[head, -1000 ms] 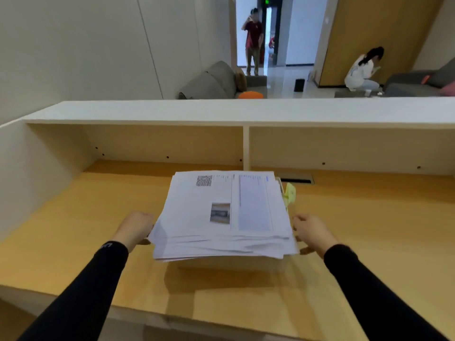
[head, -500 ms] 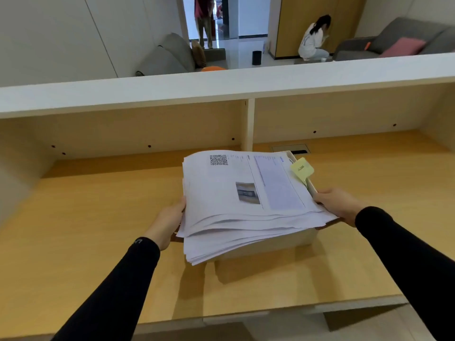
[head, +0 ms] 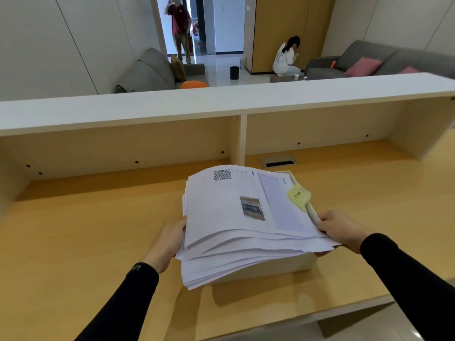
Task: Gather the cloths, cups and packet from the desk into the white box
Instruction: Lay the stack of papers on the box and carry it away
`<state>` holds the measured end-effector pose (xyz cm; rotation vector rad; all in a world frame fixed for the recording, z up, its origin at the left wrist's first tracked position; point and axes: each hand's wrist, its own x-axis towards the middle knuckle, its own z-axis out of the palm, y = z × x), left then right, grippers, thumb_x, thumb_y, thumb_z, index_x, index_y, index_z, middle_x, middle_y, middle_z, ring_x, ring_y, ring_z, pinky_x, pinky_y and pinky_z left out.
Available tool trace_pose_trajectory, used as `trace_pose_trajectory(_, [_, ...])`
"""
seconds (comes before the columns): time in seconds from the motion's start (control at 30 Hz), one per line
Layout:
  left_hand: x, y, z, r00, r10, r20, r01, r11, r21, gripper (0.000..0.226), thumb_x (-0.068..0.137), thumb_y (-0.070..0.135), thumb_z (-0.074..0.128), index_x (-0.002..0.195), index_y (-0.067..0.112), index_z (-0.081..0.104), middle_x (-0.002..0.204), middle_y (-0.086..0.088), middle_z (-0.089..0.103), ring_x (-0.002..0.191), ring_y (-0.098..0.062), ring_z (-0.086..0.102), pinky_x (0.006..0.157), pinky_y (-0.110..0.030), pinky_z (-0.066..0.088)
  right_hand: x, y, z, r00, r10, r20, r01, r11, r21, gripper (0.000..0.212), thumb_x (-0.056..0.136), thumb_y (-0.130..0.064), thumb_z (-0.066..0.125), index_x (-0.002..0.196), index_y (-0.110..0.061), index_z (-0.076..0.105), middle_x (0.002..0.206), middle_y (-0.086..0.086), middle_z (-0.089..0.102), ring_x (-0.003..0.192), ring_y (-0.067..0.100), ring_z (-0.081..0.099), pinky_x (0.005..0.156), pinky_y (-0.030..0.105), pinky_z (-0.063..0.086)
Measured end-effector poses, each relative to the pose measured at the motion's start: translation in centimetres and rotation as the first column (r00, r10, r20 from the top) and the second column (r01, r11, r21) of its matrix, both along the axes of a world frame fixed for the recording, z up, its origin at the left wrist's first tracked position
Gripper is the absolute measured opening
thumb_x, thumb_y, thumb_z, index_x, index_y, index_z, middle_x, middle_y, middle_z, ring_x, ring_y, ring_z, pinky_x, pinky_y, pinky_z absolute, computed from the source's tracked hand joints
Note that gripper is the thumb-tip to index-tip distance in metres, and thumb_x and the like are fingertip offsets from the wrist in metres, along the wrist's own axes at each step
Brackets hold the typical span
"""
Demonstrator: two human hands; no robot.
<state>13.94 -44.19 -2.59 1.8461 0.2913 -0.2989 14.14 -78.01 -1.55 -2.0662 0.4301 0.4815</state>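
A white box (head: 275,265) stands on the wooden desk (head: 73,242) in front of me, almost wholly covered by a thick stack of printed papers (head: 231,217) lying on top of it. A yellow-green tag (head: 298,195) sticks out at the box's right rim. My left hand (head: 170,239) grips the left side of the stack and box. My right hand (head: 341,228) holds the right side at the box's rim. What is inside the box is hidden. No cloths, cups or packet show on the desk.
A white shelf top (head: 221,102) runs across above the desk, with a divider (head: 238,140) and a cable slot (head: 279,162) behind the box. Beyond are grey sofas, a person standing in a doorway and a person crouching.
The box with its paper stack has turned and shifted right on the desk, and both hands stayed on its sides. My view swung and came closer.
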Motion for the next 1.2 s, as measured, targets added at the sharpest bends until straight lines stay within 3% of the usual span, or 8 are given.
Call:
trace_pose_trajectory(0.13, [-1.4,0.9,0.4,0.995,0.051,0.091,-0.052,0.999,0.015,0.037,0.1,0.027,0.03,0.087,0.008,0.058,0.083,-0.005,0.064,0.081,-0.025,0.054,0.067,-0.032,0.039,-2.8,0.6,0.8,1.0,0.013,0.015,-0.013,1.0,0.021,0.034,0.087,0.005,0.036,0.091,0.005,0.069,0.093,0.027,0.069,0.072,0.04,0.067,0.062,0.046,0.06])
trace_pose_trajectory(0.27, [-4.1,2.1,2.2,1.0,-0.007,0.008,0.008,0.988,-0.155,0.08,0.088,0.07,0.016,0.093,0.01,0.069,0.083,-0.01,0.076,0.081,-0.028,0.069,0.081,-0.038,0.048,-6.7,1.2,2.3,0.998,-0.015,0.057,0.013,0.999,0.032,0.034,0.088,0.004,0.035,0.095,0.006,0.069,0.096,0.028,0.068,0.075,0.039,0.067,0.061,0.046,0.06])
trace_pose_trajectory(0.47, [-12.8,4.1,4.7,0.996,-0.079,0.028,0.081,0.994,-0.077,0.042,0.083,0.049,0.058,0.105,0.016,0.07,0.102,-0.007,0.075,0.089,-0.027,0.071,0.081,-0.042,0.051,-14.8,3.0,4.5,0.988,-0.034,0.15,0.03,0.999,0.03,0.03,0.089,0.002,0.038,0.095,0.006,0.068,0.094,0.026,0.068,0.073,0.04,0.067,0.059,0.046,0.06])
trace_pose_trajectory(0.57, [-18.6,5.2,5.6,1.0,-0.02,0.016,0.021,0.999,-0.043,0.04,0.081,0.048,0.061,0.103,0.016,0.07,0.101,-0.005,0.075,0.093,-0.028,0.07,0.091,-0.045,0.049,-19.7,4.3,4.9,0.983,-0.059,0.175,0.051,0.998,0.047,0.026,0.09,0.0,0.042,0.095,0.007,0.066,0.094,0.027,0.067,0.068,0.037,0.066,0.056,0.044,0.06])
trace_pose_trajectory(0.87, [-33.8,10.2,5.8,0.993,0.089,-0.072,-0.091,0.995,-0.034,0.042,0.078,0.046,0.067,0.099,0.009,0.069,0.096,-0.011,0.075,0.091,-0.032,0.07,0.091,-0.044,0.05,-34.3,9.7,5.8,0.994,-0.014,0.113,0.014,1.0,0.0,0.027,0.093,-0.004,0.04,0.098,0.002,0.066,0.092,0.024,0.069,0.062,0.036,0.07,0.048,0.032,0.057])
trace_pose_trajectory(1.03, [-39.3,13.2,6.1,0.992,0.113,-0.052,-0.113,0.993,-0.013,0.037,0.083,0.042,0.063,0.094,0.007,0.069,0.088,-0.011,0.075,0.08,-0.028,0.069,0.07,-0.034,0.051,-38.8,13.4,6.1,0.99,0.024,0.138,-0.015,0.998,-0.065,0.029,0.092,-0.005,0.04,0.096,0.001,0.068,0.08,0.015,0.067,0.052,0.023,0.063,0.044,0.026,0.054])
trace_pose_trajectory(1.13, [-42.4,15.9,6.3,0.99,0.13,-0.056,-0.133,0.99,-0.038,0.037,0.083,0.04,0.064,0.093,0.006,0.07,0.09,-0.013,0.076,0.081,-0.03,0.07,0.075,-0.037,0.051,-41.1,16.4,6.5,0.989,0.051,0.142,-0.04,0.996,-0.074,0.028,0.095,-0.006,0.039,0.088,0.0,0.066,0.073,0.011,0.061,0.049,0.018,0.058,0.039,0.019,0.047])
trace_pose_trajectory(1.2, [-44.2,18.3,6.4,0.987,0.153,-0.055,-0.156,0.986,-0.051,0.037,0.081,0.04,0.066,0.095,0.006,0.071,0.091,-0.013,0.077,0.084,-0.032,0.071,0.084,-0.041,0.051,-42.2,18.7,6.5,0.988,0.069,0.136,-0.061,0.996,-0.065,0.027,0.096,-0.009,0.04,0.091,0.0,0.066,0.08,0.014,0.063,0.055,0.021,0.061,0.042,0.023,0.052])
